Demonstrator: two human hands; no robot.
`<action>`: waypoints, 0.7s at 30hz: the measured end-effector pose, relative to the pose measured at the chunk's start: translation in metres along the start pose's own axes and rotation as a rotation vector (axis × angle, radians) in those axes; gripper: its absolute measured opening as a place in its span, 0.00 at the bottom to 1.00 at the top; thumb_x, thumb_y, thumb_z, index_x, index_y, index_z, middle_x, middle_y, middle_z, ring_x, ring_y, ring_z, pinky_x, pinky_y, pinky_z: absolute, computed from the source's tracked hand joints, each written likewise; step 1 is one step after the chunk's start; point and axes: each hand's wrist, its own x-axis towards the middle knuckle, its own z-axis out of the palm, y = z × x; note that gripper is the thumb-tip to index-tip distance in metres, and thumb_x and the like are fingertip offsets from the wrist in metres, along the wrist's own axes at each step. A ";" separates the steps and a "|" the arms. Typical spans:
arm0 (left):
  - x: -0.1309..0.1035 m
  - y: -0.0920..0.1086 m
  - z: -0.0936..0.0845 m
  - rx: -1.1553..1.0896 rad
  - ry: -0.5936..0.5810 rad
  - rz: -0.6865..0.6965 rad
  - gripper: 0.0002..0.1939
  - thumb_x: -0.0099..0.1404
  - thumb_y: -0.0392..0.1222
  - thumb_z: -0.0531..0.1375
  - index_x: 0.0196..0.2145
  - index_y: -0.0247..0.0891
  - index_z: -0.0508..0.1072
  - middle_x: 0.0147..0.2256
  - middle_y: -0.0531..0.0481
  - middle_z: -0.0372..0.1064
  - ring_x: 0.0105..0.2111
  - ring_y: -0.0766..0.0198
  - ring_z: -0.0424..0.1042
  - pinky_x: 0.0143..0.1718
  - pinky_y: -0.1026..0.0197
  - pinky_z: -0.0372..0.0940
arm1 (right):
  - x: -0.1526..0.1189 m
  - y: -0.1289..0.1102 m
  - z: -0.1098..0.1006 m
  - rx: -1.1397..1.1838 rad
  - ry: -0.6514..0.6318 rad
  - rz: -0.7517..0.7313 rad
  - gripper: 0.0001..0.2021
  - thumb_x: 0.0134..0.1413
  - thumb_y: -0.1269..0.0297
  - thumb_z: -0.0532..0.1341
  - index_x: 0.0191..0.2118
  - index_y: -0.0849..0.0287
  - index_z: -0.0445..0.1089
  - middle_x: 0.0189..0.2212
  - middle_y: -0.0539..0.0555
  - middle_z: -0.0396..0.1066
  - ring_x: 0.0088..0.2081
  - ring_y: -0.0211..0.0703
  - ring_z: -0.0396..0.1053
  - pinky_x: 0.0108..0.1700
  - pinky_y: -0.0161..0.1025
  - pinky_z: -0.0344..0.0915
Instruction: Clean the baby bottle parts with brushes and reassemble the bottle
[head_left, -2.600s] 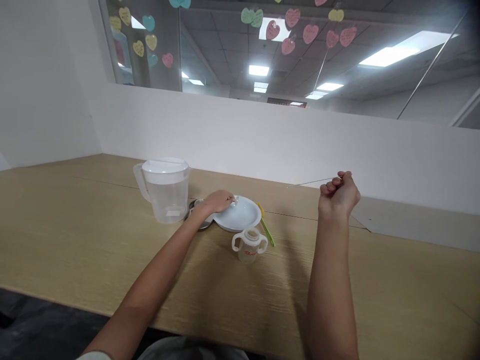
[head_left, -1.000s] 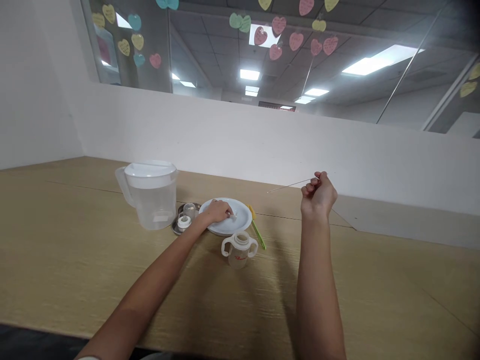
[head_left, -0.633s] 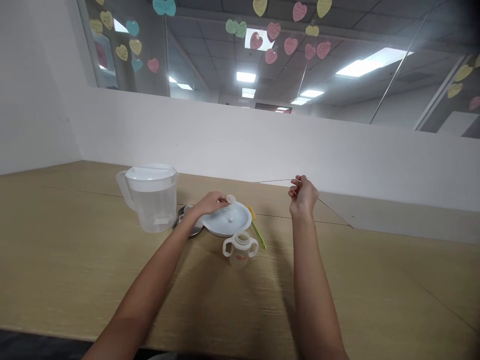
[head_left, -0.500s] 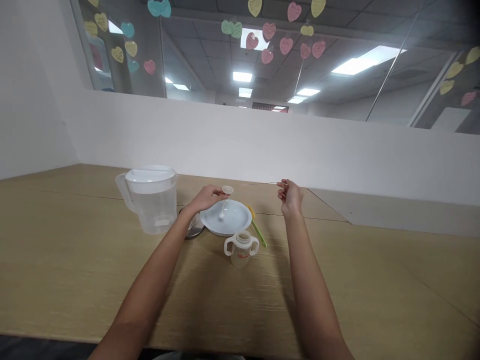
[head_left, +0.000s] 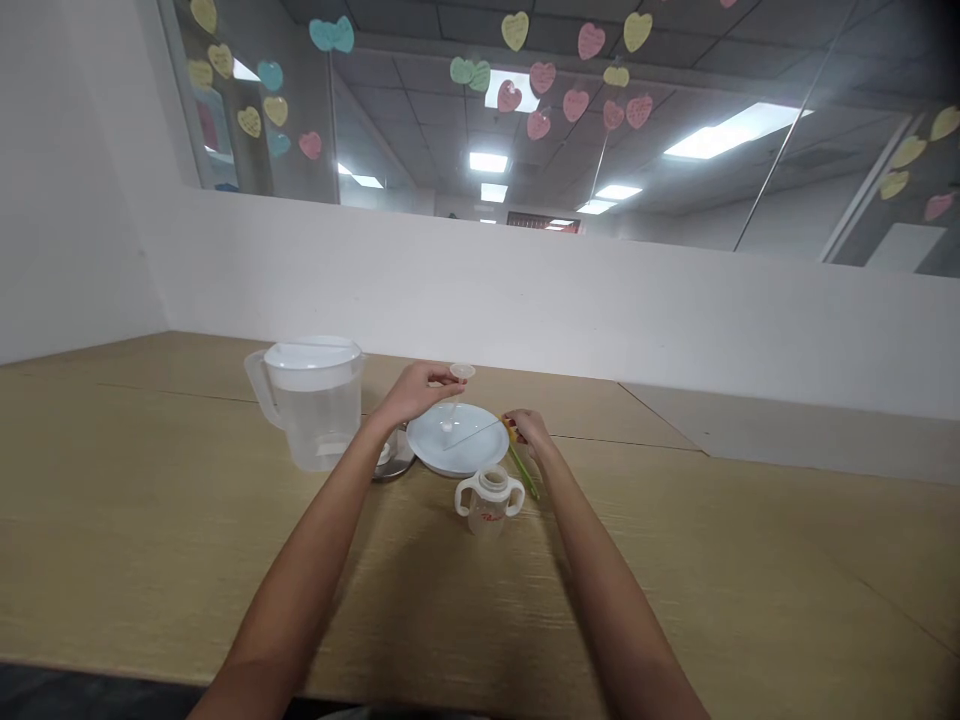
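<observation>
two light pinches, little margin

the left hand [head_left: 420,392] pinches a small clear piece [head_left: 463,372] above the white plate [head_left: 429,440]; the right hand [head_left: 527,428] has its fingers narrowed on a thin rod [head_left: 474,434], tip over the plate. a loose pinch could drop the piece — and a low right wrist might knock the two-handled cup [head_left: 491,510] nearby.

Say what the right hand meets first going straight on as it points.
Likely the white bowl: the right hand points toward it, and its thin rod crosses it in view. Depth is unclear; the brush, partly behind the hand, could come first.
</observation>
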 end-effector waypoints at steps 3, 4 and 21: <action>0.000 0.004 0.007 0.017 -0.023 0.006 0.15 0.54 0.49 0.60 0.32 0.35 0.76 0.34 0.48 0.75 0.38 0.59 0.71 0.42 0.60 0.62 | -0.001 0.004 0.000 -0.105 -0.017 -0.021 0.12 0.56 0.59 0.56 0.31 0.65 0.66 0.24 0.47 0.65 0.21 0.29 0.60 0.23 0.29 0.59; -0.001 0.007 0.009 0.021 -0.026 0.008 0.14 0.54 0.49 0.60 0.32 0.35 0.77 0.34 0.48 0.75 0.38 0.59 0.71 0.42 0.60 0.62 | -0.001 0.005 -0.001 -0.139 -0.022 -0.031 0.13 0.56 0.59 0.56 0.31 0.65 0.66 0.24 0.47 0.65 0.21 0.29 0.60 0.23 0.30 0.59; -0.020 0.073 0.032 0.101 -0.155 0.100 0.10 0.53 0.44 0.61 0.30 0.35 0.77 0.30 0.52 0.75 0.33 0.63 0.71 0.35 0.66 0.60 | -0.014 -0.050 -0.063 -0.360 0.079 -0.296 0.16 0.51 0.60 0.53 0.41 0.63 0.68 0.41 0.58 0.68 0.28 0.35 0.65 0.19 0.28 0.62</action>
